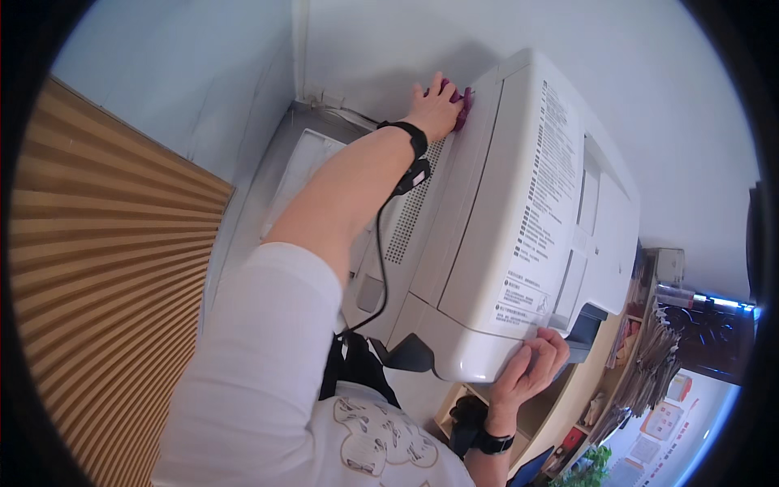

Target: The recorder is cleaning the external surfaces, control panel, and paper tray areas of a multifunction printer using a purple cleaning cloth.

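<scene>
A large white multifunction printer (475,243) with a printed instruction label (526,243) on its document feeder cover stands before me. My left hand (437,109) reaches to its far end and presses a crumpled purple cloth (464,112) against the casing, fingers spread over the cloth. On that wrist is a black strap, with a small black device (414,178) and a cable hanging by it. My right hand (532,365) rests with bent fingers on the near edge of the feeder cover; a black band circles its wrist. Its contact underneath is partly hidden.
A ribbed wooden panel (122,243) fills the left side. White walls meet behind the printer, where cables (353,115) run along the corner. To the right are wooden shelves (584,389), stacked papers (648,365), a green plant (587,469) and a wall board (657,420).
</scene>
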Demonstrator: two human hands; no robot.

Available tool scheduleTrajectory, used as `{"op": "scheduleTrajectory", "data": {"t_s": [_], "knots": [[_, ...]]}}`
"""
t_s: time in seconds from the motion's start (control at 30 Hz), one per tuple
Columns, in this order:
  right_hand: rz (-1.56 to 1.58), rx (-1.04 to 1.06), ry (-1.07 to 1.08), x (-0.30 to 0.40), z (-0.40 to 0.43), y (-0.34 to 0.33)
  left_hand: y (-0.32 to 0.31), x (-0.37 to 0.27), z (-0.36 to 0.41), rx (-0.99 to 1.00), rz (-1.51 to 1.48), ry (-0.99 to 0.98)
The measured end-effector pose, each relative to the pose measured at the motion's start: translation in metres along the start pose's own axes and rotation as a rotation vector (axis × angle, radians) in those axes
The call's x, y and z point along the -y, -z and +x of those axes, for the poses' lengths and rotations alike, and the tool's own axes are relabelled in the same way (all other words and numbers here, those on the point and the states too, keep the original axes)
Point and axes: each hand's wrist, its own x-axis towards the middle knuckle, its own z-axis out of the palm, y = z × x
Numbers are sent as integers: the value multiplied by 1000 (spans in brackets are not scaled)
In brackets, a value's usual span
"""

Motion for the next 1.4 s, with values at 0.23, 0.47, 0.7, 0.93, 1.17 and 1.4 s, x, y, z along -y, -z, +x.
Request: {"op": "scheduleTrajectory", "data": {"t_s": [0.23,0.47,0.7,0.93,1.17,1.4], "knots": [[6,-4,21,-2,1,-4,-21,19,-32,-140,-324,-134],[-40,31,31,-4,1,0,-10,-25,-174,-122,-525,-59],[13,37,17,0,1,-2,-33,11,-24,-215,-431,103],[2,24,33,-6,-1,-2,-29,6,-50,-91,-562,241],[29,14,84,-2,1,-5,6,-22,-228,-171,-522,94],[13,-6,82,-2,2,-3,56,-81,-250,13,-1443,94]]}}
